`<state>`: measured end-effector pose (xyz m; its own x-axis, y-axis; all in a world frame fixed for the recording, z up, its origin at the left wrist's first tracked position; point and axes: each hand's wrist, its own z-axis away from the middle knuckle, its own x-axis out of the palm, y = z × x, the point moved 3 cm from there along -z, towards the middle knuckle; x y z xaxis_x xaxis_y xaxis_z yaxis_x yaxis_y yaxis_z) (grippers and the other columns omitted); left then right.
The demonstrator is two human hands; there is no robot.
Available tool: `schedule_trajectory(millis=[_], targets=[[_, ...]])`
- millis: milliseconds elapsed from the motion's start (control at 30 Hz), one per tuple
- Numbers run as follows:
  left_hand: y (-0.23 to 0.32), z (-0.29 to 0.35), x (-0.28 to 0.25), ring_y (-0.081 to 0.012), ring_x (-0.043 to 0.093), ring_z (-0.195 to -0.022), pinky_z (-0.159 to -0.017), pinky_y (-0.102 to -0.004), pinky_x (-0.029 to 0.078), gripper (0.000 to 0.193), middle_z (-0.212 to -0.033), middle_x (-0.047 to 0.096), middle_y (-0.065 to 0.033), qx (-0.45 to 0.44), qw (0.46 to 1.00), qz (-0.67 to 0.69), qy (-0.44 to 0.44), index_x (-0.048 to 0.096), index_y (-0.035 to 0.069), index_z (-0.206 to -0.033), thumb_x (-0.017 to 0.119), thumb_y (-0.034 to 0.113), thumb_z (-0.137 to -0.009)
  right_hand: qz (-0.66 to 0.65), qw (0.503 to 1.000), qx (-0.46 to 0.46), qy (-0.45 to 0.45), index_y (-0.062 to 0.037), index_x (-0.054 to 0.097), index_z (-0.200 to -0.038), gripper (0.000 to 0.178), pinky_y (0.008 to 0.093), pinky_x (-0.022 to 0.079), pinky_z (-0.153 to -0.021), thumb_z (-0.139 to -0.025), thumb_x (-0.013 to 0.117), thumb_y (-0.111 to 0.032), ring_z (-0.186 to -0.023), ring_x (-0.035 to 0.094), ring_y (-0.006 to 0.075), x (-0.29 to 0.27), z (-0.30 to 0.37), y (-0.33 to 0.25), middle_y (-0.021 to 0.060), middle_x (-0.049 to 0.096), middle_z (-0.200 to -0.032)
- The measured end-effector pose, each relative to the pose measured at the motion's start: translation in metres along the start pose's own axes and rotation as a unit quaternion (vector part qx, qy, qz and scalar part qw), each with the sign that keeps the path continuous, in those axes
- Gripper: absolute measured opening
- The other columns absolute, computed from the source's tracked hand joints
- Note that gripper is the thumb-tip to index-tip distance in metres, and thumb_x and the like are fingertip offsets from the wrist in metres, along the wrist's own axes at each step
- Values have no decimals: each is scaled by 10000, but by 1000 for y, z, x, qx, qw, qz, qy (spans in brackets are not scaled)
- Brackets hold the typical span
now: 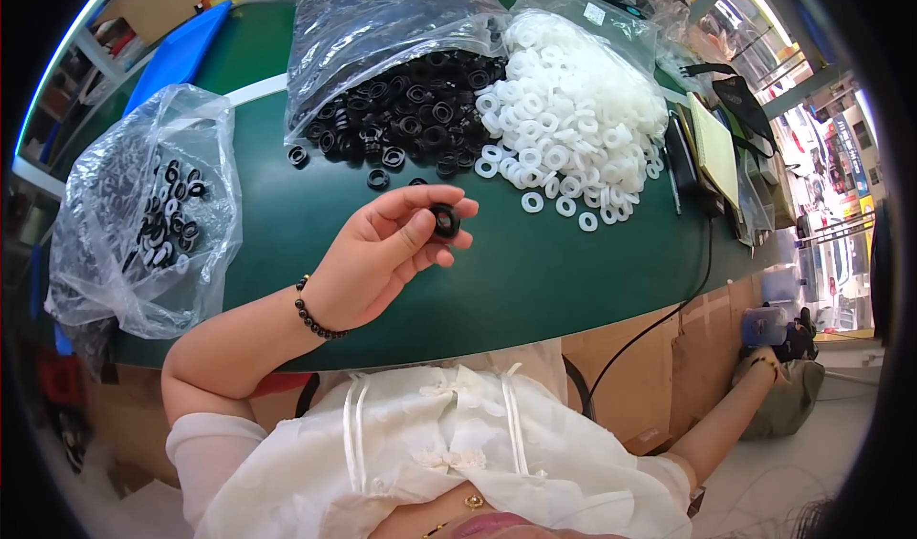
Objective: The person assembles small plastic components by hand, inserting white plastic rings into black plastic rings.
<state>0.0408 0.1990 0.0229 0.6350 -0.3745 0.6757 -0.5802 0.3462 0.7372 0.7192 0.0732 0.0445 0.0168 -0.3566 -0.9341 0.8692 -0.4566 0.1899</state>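
Note:
My left hand (390,243) is raised above the green table, pinching a black ring (444,221) between thumb and fingers. Just beyond it, a heap of black rings (411,109) spills from a clear plastic bag (382,23), and a few rings lie loose at its near edge. Beside that heap, to the right, white ring washers (564,128) spread out of another clear bag (611,14). My right arm reaches far out to the lower right. There my right hand (762,359) is beside a translucent blue container (764,327); its fingers are not clearly visible.
At the left, a clear bag (95,214) contains mixed black and white rings (170,216). A blue tray (180,57) leans behind it. On the right are a notepad (713,147) and a black cable (705,276) hanging over the table edge. Cardboard (626,377) stands below.

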Motion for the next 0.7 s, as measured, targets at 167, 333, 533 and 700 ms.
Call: schedule_trajectory(millis=[167,333,533,700], targets=[[-11,0,4,-162,650,-1005,-842,-261,549,227,-1280,620,-141,8,998,-63,-29,579,24,-1252,501,69,-1044,-100,923,-177,325,-12,631,-1250,433,381,478,-993,-855,746,-147,-1247,569,283,-69,79,-126,183,616,-1294],[-15,10,-1,-173,659,-1011,-824,-274,557,222,-1295,619,-141,55,989,-133,-26,601,26,-1227,482,30,-1040,-400,738,-537,86,-58,764,-988,142,263,467,-602,-858,761,-117,-684,607,150,-67,121,-373,61,694,-851],[-14,17,8,-167,660,-1006,-802,-279,568,238,-1330,602,-133,127,962,-241,-18,630,15,-1182,460,-39,-1024,-581,621,-495,-179,-32,758,-981,205,219,418,-571,-852,809,-183,-651,531,33,-47,134,-473,0,674,-792],[-14,13,0,-159,661,-973,-810,-275,569,250,-1291,623,-137,142,949,-281,-8,629,10,-1206,473,-44,-1019,-596,622,-481,-163,-4,738,-908,184,201,415,-586,-854,808,-165,-667,521,19,-54,137,-475,-23,665,-801]])
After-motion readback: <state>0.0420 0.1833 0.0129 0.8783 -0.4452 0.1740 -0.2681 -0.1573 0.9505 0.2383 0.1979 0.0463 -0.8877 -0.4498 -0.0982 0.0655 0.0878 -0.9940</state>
